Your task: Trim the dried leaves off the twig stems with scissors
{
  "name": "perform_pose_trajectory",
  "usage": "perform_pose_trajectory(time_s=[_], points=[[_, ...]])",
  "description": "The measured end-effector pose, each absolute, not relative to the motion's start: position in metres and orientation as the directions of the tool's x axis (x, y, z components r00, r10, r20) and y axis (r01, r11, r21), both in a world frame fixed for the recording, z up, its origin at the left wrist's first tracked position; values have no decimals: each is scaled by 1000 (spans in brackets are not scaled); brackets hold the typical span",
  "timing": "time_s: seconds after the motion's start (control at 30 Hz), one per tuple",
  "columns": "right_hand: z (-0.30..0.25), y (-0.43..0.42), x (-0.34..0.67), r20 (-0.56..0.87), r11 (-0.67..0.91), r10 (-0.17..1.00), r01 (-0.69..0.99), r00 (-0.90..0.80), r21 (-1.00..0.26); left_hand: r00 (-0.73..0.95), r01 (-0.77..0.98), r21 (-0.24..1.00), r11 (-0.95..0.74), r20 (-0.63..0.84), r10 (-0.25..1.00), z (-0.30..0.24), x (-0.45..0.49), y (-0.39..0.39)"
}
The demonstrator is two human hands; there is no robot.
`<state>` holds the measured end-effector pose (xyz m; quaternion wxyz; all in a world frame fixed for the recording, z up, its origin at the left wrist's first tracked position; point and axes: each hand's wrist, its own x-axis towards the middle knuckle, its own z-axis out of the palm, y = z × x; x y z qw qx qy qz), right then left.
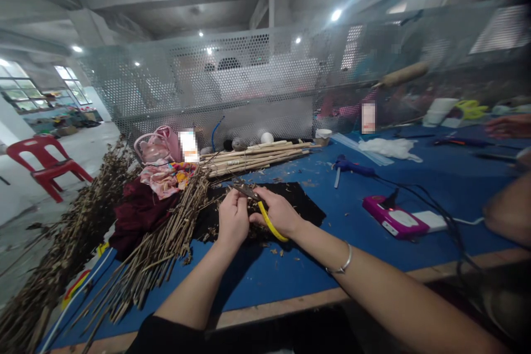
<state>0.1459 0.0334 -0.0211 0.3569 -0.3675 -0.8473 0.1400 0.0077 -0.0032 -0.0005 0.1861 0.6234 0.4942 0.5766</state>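
My right hand [280, 213] is closed on a pair of scissors [269, 222] with yellow handles, the dark blades pointing up and left. Close beside it, my left hand [233, 215] has its fingers pinched together near the blades. Whatever sits in that pinch is too small or too hidden to make out. Both hands are over a black cloth [307, 207] strewn with dry brown scraps. Just left of them lies a heap of cut dried stalks [166, 249].
Pale sticks [257, 157] lie behind the cloth, before a perforated metal screen [249, 77]. To the right are a blue glue gun [352, 167], a magenta power strip [394, 217] with cables, white gloves [392, 148] and another person's arm [510, 210]. Leafy dried stems [74, 232] lean at left.
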Motion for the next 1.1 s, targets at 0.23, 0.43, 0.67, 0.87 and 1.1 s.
perform_pose_trajectory(time_s=[0.23,0.43,0.67,0.87,1.1], points=[[-22,34,147,509,675,725,624,-464,-394,-190,444,811,-381,501,844,-6,7,0],[-18,38,149,580,709,663,648,-474,-281,-138,349,851,-393,462,876,-8,10,-2],[-25,39,150,605,726,658,591,-448,-352,-140,354,833,-424,496,857,-5,12,-6],[-26,38,146,569,696,701,589,-430,-412,-154,438,800,-410,516,843,-7,8,0],[-19,37,149,507,568,798,692,-327,-447,-215,463,800,-381,518,828,-8,6,4]])
